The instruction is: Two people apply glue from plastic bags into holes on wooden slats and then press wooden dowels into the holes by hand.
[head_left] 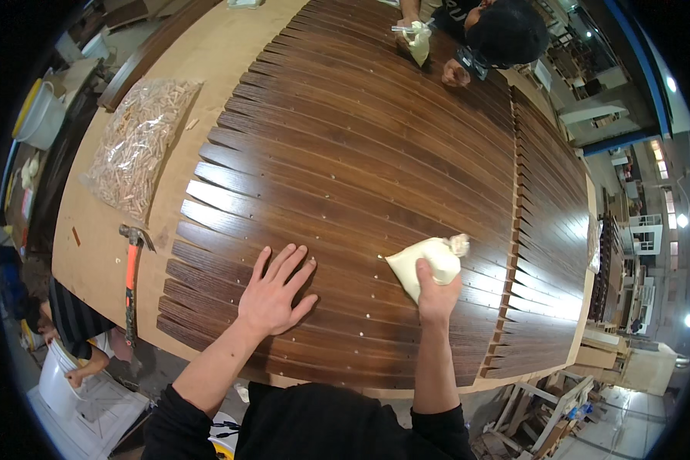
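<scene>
Dark brown wooden slats lie side by side across the worktable, dotted with small pale spots or holes. My left hand rests flat on them, fingers spread and holding nothing. In my right hand is a squeeze bag of cream-coloured paste, gripped round its body. Its top is twisted shut at the upper right, and its pointed tip aims left, close to a pale spot on a slat. Whether the tip touches the wood I cannot tell.
Left of the slats lie a clear bag of wooden dowels and an orange-handled hammer. Across the table a co-worker leans over the slats with a similar paste bag. Another person handles a white bucket at lower left.
</scene>
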The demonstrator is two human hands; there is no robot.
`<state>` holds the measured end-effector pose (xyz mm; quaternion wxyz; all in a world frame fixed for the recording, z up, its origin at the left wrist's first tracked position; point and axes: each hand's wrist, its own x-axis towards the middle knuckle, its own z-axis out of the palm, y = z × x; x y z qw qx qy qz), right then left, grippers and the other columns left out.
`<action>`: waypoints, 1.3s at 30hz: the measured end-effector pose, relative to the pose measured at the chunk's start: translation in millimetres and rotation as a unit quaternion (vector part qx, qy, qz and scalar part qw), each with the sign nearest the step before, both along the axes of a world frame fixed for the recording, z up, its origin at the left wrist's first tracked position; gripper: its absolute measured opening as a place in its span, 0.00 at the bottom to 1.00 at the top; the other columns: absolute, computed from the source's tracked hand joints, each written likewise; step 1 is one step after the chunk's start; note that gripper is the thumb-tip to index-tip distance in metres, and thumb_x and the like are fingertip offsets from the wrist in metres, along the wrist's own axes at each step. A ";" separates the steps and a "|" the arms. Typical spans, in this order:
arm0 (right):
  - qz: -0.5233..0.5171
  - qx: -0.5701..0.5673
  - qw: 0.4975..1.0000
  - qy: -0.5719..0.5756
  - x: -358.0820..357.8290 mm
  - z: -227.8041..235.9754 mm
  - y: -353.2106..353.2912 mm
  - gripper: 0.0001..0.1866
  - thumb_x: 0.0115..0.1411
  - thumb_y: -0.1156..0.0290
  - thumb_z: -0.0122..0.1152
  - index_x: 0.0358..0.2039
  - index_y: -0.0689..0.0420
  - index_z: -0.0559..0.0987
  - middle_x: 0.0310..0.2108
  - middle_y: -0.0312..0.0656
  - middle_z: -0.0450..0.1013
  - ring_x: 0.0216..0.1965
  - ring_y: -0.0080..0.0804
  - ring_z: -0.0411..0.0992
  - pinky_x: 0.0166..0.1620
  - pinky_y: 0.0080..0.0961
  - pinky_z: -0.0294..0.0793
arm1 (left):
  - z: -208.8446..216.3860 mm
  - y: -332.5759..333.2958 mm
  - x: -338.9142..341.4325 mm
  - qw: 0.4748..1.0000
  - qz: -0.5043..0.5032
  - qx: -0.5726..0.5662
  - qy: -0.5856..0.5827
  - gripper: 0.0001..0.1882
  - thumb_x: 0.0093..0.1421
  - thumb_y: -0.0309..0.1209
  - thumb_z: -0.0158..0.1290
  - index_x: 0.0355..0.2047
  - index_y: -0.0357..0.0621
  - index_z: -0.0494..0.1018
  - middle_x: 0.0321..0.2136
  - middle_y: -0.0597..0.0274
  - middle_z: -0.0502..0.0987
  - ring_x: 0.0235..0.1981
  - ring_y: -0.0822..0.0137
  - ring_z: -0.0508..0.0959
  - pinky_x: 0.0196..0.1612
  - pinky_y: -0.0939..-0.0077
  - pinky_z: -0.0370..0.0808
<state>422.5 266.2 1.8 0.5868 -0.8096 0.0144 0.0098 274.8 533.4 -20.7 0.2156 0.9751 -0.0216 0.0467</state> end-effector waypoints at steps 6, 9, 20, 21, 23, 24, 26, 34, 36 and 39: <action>-0.054 0.093 0.994 -0.004 18.0 5.9 5.7 0.27 0.60 0.68 0.74 0.56 0.65 0.76 0.50 0.44 0.79 0.50 0.30 0.77 0.55 0.30 0.76 | 0.4 0.6 -1.2 1.000 0.001 0.000 0.003 0.32 0.63 0.48 0.58 0.64 0.47 0.71 0.68 0.52 0.66 0.72 0.54 0.62 0.74 0.44 0.52; -0.040 0.074 0.996 -0.007 26.5 1.0 8.6 0.26 0.60 0.67 0.75 0.55 0.65 0.77 0.49 0.44 0.79 0.49 0.30 0.77 0.54 0.29 0.76 | -0.1 -0.2 -1.4 1.000 0.002 -0.001 0.001 0.32 0.62 0.48 0.59 0.63 0.47 0.71 0.68 0.53 0.66 0.71 0.54 0.62 0.74 0.44 0.52; -0.018 0.015 1.000 -0.020 34.3 -8.4 16.1 0.23 0.59 0.68 0.76 0.52 0.64 0.80 0.46 0.42 0.81 0.47 0.28 0.78 0.53 0.30 0.77 | -0.4 0.8 -0.3 1.000 0.001 -0.014 0.017 0.32 0.62 0.46 0.60 0.64 0.47 0.71 0.69 0.52 0.65 0.73 0.53 0.60 0.75 0.45 0.50; -0.014 0.009 1.000 -0.020 34.5 -8.1 16.5 0.23 0.59 0.68 0.76 0.52 0.64 0.80 0.46 0.42 0.81 0.47 0.28 0.78 0.53 0.30 0.77 | -0.2 0.8 -0.2 1.000 0.000 -0.014 0.018 0.32 0.62 0.46 0.60 0.64 0.47 0.71 0.69 0.52 0.65 0.73 0.53 0.60 0.75 0.45 0.50; -0.009 -0.005 1.000 -0.019 35.3 -9.5 15.7 0.23 0.59 0.68 0.76 0.52 0.64 0.80 0.46 0.42 0.81 0.47 0.28 0.78 0.53 0.29 0.77 | -0.1 0.9 -0.1 1.000 0.000 -0.014 0.019 0.32 0.62 0.46 0.60 0.64 0.47 0.71 0.69 0.52 0.65 0.73 0.53 0.60 0.75 0.45 0.50; -0.003 -0.019 1.000 -0.017 35.5 -9.6 15.5 0.24 0.59 0.68 0.75 0.52 0.64 0.79 0.46 0.42 0.81 0.47 0.29 0.78 0.53 0.29 0.76 | -0.1 1.0 -0.3 1.000 0.001 -0.014 0.019 0.32 0.62 0.46 0.60 0.64 0.47 0.71 0.69 0.52 0.65 0.73 0.53 0.60 0.75 0.45 0.49; -0.015 0.005 1.000 -0.012 32.9 -1.8 14.8 0.24 0.60 0.69 0.75 0.53 0.65 0.79 0.47 0.42 0.80 0.48 0.29 0.78 0.54 0.29 0.76 | 0.3 1.2 -0.3 1.000 0.002 -0.014 0.018 0.32 0.62 0.47 0.59 0.64 0.47 0.71 0.69 0.52 0.65 0.73 0.53 0.60 0.75 0.45 0.49; -0.054 0.093 0.994 -0.021 55.5 4.8 24.1 0.22 0.61 0.70 0.73 0.53 0.65 0.79 0.48 0.42 0.80 0.48 0.29 0.77 0.53 0.29 0.77 | -0.5 2.0 -0.8 1.000 0.000 -0.012 0.024 0.33 0.63 0.48 0.58 0.65 0.47 0.70 0.69 0.51 0.65 0.73 0.53 0.60 0.75 0.45 0.49; -0.044 0.094 0.994 -0.031 61.6 1.4 27.7 0.22 0.61 0.70 0.73 0.53 0.65 0.79 0.47 0.42 0.80 0.48 0.28 0.77 0.53 0.29 0.76 | -0.7 0.8 0.0 1.000 0.001 -0.008 0.016 0.32 0.63 0.48 0.59 0.64 0.47 0.71 0.68 0.52 0.66 0.72 0.53 0.61 0.75 0.44 0.50; -0.029 0.090 0.995 -0.039 66.0 -2.7 30.6 0.22 0.61 0.69 0.74 0.52 0.65 0.79 0.47 0.42 0.80 0.47 0.28 0.78 0.52 0.28 0.76 | -0.6 0.1 1.3 1.000 0.002 -0.007 0.008 0.31 0.62 0.48 0.59 0.63 0.48 0.72 0.67 0.53 0.67 0.71 0.54 0.62 0.74 0.43 0.52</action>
